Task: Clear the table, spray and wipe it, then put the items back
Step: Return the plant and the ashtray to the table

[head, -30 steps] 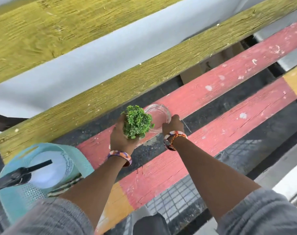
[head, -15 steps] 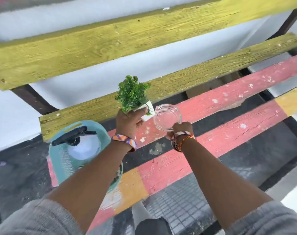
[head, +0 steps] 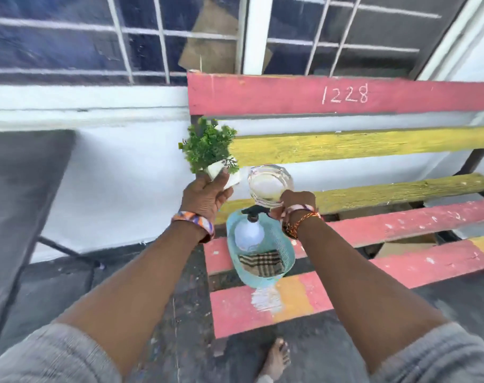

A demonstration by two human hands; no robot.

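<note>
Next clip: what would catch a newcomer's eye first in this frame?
Probably the two raised hands at centre: the left hand grips a small green plant in a white pot, and the right hand holds a clear glass dish beside it. Below them, a teal basket with a spray bottle and checked cloth sits on the red and yellow slatted bench.

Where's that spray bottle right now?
The spray bottle lies in the teal basket on the bench, just below the right hand, with a checked cloth beside it.
</note>
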